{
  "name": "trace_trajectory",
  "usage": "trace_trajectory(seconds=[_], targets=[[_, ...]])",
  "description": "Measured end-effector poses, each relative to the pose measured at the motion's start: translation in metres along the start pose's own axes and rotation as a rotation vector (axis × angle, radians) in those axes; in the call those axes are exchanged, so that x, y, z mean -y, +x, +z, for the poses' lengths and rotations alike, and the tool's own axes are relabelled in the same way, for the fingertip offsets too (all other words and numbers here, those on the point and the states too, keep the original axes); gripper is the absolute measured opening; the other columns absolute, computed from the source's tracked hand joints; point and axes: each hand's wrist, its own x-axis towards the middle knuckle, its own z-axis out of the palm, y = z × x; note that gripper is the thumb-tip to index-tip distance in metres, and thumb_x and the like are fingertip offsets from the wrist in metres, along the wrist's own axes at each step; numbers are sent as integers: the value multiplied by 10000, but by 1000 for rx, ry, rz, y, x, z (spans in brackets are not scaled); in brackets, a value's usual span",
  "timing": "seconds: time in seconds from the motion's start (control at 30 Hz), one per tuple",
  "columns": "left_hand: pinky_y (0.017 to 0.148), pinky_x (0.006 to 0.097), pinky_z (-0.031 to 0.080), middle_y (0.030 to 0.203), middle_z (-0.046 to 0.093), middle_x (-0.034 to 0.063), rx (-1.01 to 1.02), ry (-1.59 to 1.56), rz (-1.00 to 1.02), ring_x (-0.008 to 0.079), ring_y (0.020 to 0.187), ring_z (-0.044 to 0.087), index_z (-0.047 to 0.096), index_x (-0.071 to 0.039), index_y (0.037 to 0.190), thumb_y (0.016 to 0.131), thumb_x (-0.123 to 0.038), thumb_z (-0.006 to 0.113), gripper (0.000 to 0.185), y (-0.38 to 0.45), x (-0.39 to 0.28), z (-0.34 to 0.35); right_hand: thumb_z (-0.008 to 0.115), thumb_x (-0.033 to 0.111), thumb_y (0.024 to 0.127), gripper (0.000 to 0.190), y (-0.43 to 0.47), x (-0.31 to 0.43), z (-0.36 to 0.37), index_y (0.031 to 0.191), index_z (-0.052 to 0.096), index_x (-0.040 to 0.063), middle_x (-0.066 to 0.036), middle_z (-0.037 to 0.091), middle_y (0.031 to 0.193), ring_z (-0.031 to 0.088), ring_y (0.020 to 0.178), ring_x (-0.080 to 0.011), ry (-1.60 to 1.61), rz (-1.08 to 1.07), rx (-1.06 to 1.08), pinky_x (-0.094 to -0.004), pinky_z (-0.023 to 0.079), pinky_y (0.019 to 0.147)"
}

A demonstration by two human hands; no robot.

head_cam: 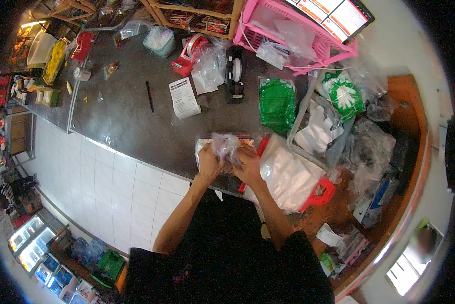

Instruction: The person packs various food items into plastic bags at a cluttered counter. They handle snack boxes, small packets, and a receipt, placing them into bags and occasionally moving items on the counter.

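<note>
At the counter's near edge, both hands grip a clear, crumpled plastic bag. My left hand has its fingers on the bag's left side, and my right hand pinches it from the right. Under them lies a flat item with a printed, colourful edge; mostly hidden, its kind is unclear. Right beside my right hand is a stack of white plastic bags with red handles. Farther up sits a green plastic packet.
A printed receipt, a black pen, a black tape dispenser and a red tape dispenser lie on the dark counter. A pink plastic rack stands behind. Plastic gloves fill a clear container at right.
</note>
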Motion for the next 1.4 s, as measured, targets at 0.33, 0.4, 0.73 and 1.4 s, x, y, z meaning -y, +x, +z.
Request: trace_trajectory(seconds=[0.33, 0.4, 0.73, 1.4], targets=[[1090, 491, 416, 1369, 570, 225, 11, -444, 13, 410, 1323, 517, 517, -42, 1402, 687, -296, 923, 860, 1, -27, -48, 845, 159, 696, 401, 14, -3, 0, 1047, 708, 20, -157, 677, 985, 680, 981, -372, 113, 122, 9, -474, 528, 928], [1270, 536, 110, 1663, 233, 240, 177, -292, 232, 417, 1567, 142, 316, -84, 1587, 602, -367, 959, 1210, 2, -30, -51, 829, 172, 727, 365, 22, -3, 3, 1035, 707, 21, -169, 678, 980, 677, 973, -387, 280, 287, 123, -480, 533, 902], [1210, 507, 313, 1332, 649, 156, 2, -47, 370, 363, 1293, 562, 692, -90, 1205, 788, -285, 728, 461, -2, 43, 43, 764, 273, 874, 725, -23, 127, -55, 1479, 486, -12, -256, 544, 1428, 506, 1355, -412, 283, 152, 362, -517, 373, 1167], [539, 342, 341, 612, 387, 7, -190, -1295, -156, 161, 577, 384, 463, -129, 697, 961, -323, 458, 327, -39, -137, -167, 949, 277, 707, 1102, 6, 124, -90, 1576, 299, 92, -141, 481, 1517, 536, 1342, -317, 778, 127, -10, -437, 468, 1104]])
